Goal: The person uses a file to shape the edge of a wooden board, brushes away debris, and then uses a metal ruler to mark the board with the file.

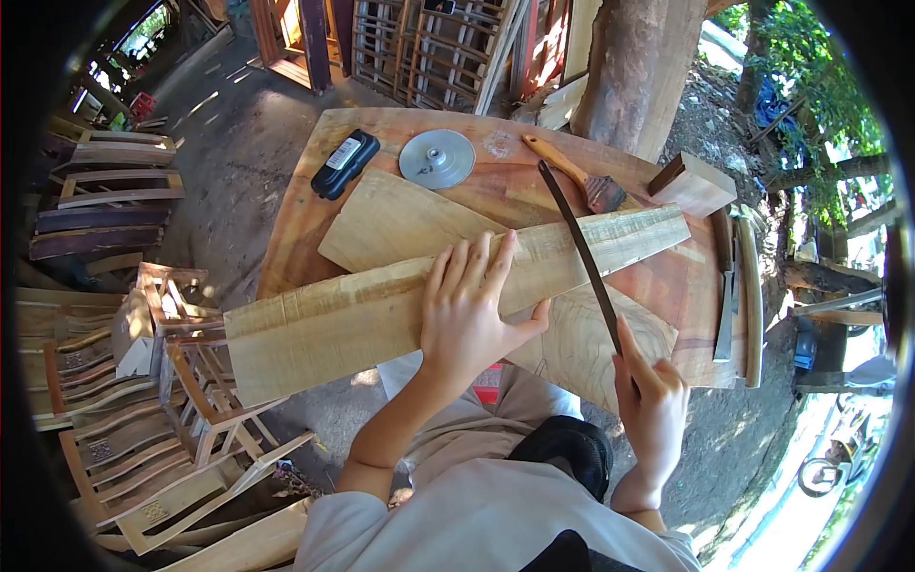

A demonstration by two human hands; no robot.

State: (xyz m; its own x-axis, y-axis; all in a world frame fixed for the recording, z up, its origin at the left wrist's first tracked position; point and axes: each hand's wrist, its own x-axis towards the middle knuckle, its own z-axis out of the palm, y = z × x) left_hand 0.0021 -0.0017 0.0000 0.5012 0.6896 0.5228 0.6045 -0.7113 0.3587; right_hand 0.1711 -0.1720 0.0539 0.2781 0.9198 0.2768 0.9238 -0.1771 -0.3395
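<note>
A long pale wooden plank lies at a slant across the table, its left end jutting past the edge. Flat on top of it rests my left hand, fingers stretched out and thumb apart. My right hand is closed round the near end of a long, dark, flat file. The file crosses over the plank right of my left hand, its far tip pointing away from me. Beneath the plank lies a second wooden board, partly hidden, with another grained piece nearer my right hand.
The wooden table also bears a black case, a grey metal disc, a paintbrush, a wood block and a flat metal tool. Wooden chairs crowd the left; a tree trunk stands behind.
</note>
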